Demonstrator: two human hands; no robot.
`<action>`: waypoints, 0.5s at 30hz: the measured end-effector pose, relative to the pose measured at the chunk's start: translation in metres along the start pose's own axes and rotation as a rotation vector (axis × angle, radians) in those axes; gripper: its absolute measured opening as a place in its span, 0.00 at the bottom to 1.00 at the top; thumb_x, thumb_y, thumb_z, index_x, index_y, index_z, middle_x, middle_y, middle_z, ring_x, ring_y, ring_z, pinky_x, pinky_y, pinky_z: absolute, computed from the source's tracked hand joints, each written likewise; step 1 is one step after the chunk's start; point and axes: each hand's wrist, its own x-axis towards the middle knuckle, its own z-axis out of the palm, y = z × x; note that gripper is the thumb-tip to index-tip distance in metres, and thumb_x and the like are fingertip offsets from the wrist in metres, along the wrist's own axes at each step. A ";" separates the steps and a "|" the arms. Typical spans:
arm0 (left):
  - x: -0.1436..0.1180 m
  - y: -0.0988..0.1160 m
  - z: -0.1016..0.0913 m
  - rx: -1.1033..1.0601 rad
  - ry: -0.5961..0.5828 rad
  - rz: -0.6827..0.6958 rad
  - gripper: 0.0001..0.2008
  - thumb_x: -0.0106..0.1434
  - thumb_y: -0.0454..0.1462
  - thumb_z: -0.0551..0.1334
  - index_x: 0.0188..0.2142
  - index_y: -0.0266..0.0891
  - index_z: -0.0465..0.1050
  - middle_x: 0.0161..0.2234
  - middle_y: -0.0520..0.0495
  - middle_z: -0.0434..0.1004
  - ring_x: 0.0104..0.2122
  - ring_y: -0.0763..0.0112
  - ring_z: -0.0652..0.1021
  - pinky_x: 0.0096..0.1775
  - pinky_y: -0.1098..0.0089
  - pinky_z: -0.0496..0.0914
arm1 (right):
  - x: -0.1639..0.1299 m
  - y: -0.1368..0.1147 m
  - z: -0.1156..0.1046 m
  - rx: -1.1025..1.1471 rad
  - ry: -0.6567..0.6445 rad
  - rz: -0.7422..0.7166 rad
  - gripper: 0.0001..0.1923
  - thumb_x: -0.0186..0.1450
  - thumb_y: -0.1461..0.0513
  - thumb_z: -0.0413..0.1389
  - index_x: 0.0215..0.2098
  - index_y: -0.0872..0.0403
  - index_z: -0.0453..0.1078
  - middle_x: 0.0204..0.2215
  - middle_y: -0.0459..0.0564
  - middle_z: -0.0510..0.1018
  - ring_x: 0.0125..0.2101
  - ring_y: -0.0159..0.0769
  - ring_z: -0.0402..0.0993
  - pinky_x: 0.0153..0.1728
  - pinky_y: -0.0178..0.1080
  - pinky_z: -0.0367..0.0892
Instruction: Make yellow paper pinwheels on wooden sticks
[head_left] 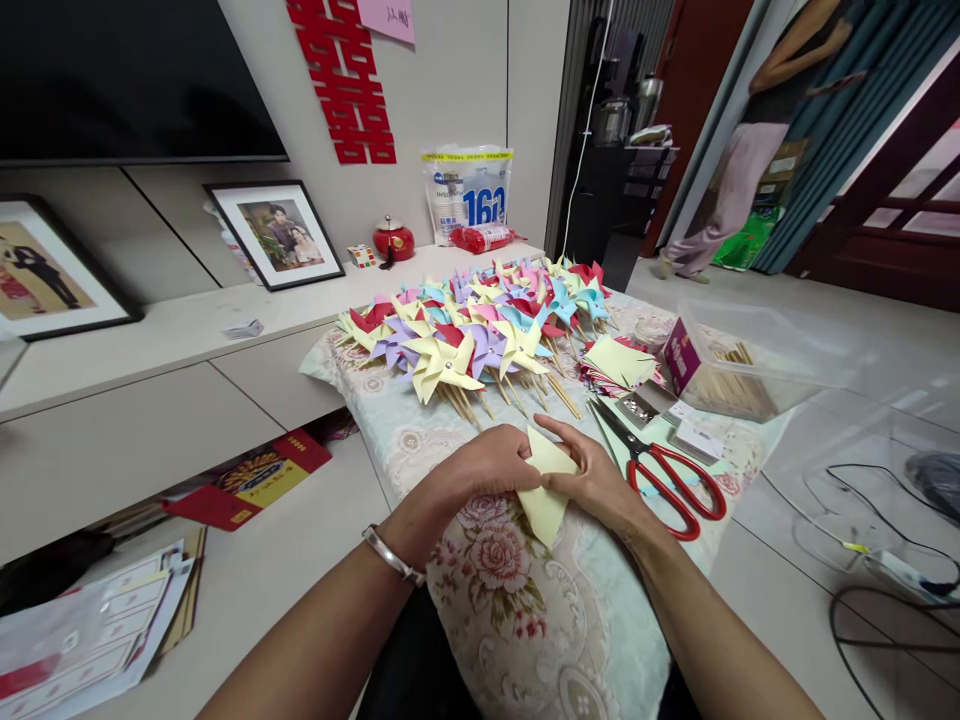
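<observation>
Both my hands hold one pale yellow paper piece over the floral cloth of a low table. My left hand, with a silver bracelet on the wrist, pinches its left side. My right hand grips its right side, index finger stretched over the top. Just right of my right hand lie red-handled scissors. A heap of finished paper pinwheels on wooden sticks, in yellow, purple, red, blue and pink, covers the far half of the table.
A stack of cut paper squares and a clear plastic box of wooden sticks sit at the right. A white shelf with framed photos runs along the left. Cables and a power strip lie on the floor. A person stands in the doorway.
</observation>
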 end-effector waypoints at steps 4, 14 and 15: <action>-0.004 -0.006 -0.001 -0.085 -0.007 0.031 0.05 0.45 0.35 0.63 0.21 0.41 0.66 0.17 0.59 0.59 0.19 0.74 0.60 0.23 0.69 0.49 | 0.001 0.001 0.000 0.042 0.020 -0.016 0.44 0.51 0.66 0.60 0.66 0.52 0.60 0.33 0.44 0.75 0.26 0.32 0.68 0.26 0.34 0.62; -0.029 -0.018 0.028 -1.050 0.095 0.022 0.20 0.54 0.49 0.69 0.39 0.36 0.75 0.31 0.46 0.80 0.29 0.68 0.78 0.35 0.68 0.72 | 0.002 0.001 -0.001 0.171 0.164 -0.078 0.44 0.50 0.65 0.62 0.65 0.52 0.61 0.37 0.47 0.80 0.31 0.37 0.74 0.32 0.37 0.68; -0.030 -0.017 0.034 -1.093 0.114 0.056 0.19 0.54 0.48 0.70 0.38 0.37 0.76 0.31 0.46 0.80 0.29 0.68 0.78 0.36 0.68 0.72 | 0.002 0.001 -0.001 0.184 0.181 -0.083 0.44 0.50 0.65 0.63 0.65 0.52 0.61 0.38 0.47 0.80 0.32 0.38 0.75 0.33 0.38 0.69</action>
